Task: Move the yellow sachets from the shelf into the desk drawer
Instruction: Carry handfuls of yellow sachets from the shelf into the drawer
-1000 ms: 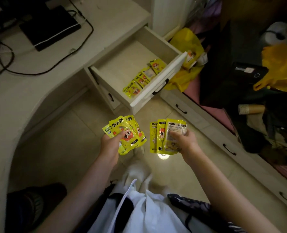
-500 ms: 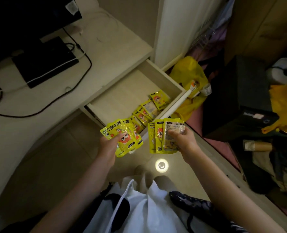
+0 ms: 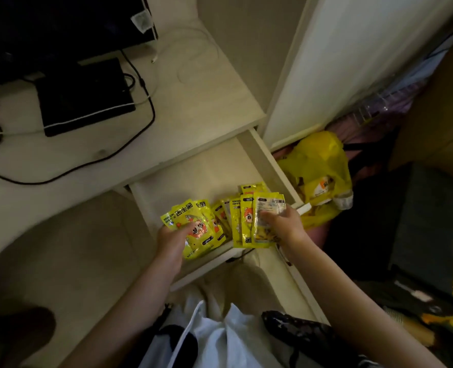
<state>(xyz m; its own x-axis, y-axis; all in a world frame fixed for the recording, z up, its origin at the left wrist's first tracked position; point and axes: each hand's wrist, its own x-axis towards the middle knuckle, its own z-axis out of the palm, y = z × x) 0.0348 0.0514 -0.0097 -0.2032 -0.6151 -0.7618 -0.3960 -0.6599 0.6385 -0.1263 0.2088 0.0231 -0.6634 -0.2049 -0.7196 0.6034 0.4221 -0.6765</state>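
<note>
My left hand grips a fanned bunch of yellow sachets with a cartoon face, held over the front left part of the open desk drawer. My right hand pinches a second bunch of yellow sachets, upright, over the drawer's front right part. More yellow sachets lie inside the drawer along its front, mostly hidden behind the ones I hold. The drawer's pale floor is bare toward the back.
The desk top carries a black flat device and cables. A white cabinet panel rises right of the drawer. A yellow plastic bag lies on the floor beside it. Dark clutter fills the right side.
Both hands have moved forward with their sachets, from over the floor in front of the drawer to above the open drawer. The view has come closer to the desk.
</note>
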